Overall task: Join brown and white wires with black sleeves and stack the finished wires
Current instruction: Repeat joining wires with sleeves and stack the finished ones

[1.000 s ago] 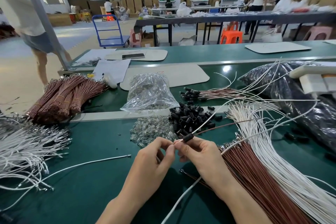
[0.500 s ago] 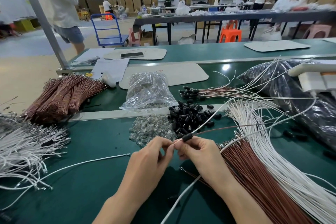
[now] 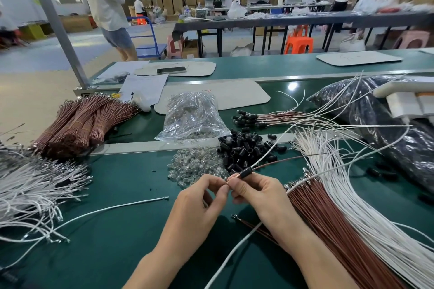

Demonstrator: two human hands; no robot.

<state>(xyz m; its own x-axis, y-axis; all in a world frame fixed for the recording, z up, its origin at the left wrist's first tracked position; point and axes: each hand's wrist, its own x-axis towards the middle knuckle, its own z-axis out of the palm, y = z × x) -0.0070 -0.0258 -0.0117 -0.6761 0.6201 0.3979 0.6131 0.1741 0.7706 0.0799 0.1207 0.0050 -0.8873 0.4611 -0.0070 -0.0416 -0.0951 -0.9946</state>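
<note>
While stock lies on every side of the green table point(image 3: 122, 253), the job looks only partly done. At the far left sprawls a loose heap of white wires point(image 3: 35, 185), and behind it lie tied bundles of brown wires point(image 3: 87, 122), none of them joined. Nearer the middle sit a clear plastic bag point(image 3: 192, 117), a heap of small clear pieces point(image 3: 197, 164) and a pile of black sleeves point(image 3: 244, 148). Just behind that pile lies the stack of finished wires point(image 3: 270, 117), a modest fan with its sleeved ends pointing left. Further right, loose brown wires point(image 3: 328, 230) and loose white wires point(image 3: 352, 195) spread toward the near edge, with a large dark bag point(image 3: 387, 124) beyond them. By my reckoning a small share is finished and far more is left.

One joint is in the making. The left hand point(image 3: 199, 197) is held low over the table, fingers curled, with thumb and forefinger pinched on the bare tip of a brown wire point(image 3: 281, 162). The right hand point(image 3: 260, 192) sits just beside it, fingertips almost touching the left's, and pinches the same wire a little behind the tip. A black sleeve point(image 3: 245, 169) is threaded on just above the right fingers. From it the brown wire and a white wire point(image 3: 277, 145) trail up and to the right. The sleeve appears to sit back from the bare ends, so the joint is probably not yet covered. Whether the white wire's tip is also in the pinch is too small to tell.
</note>
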